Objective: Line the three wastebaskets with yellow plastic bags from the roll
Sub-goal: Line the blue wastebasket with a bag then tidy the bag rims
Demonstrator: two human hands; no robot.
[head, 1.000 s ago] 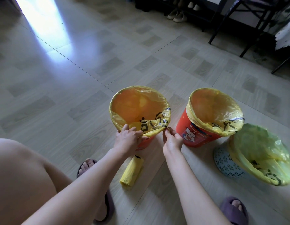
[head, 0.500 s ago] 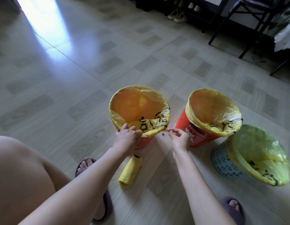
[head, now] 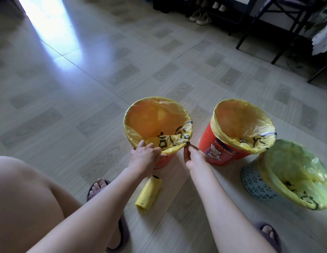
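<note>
Three wastebaskets stand on the floor, each with a yellow bag folded over its rim. My left hand (head: 145, 156) grips the near edge of the yellow bag (head: 177, 138) on the left red basket (head: 163, 160). My right hand (head: 192, 155) pinches the same bag's edge at the rim's right side. The middle red basket (head: 221, 154) carries a cartoon print. A pale blue patterned basket (head: 254, 183) sits at the right. The yellow bag roll (head: 149, 193) lies on the floor between my forearms.
My knee fills the lower left, and my slippered feet (head: 96, 187) (head: 268, 232) rest on the wood-pattern floor. Dark chair legs (head: 279, 42) and a shoe rack with shoes (head: 200, 17) stand at the back right.
My right hand drew away from the left basket's rim toward the middle basket, then came back and pinches the bag edge again. My left hand has stayed on the rim.
</note>
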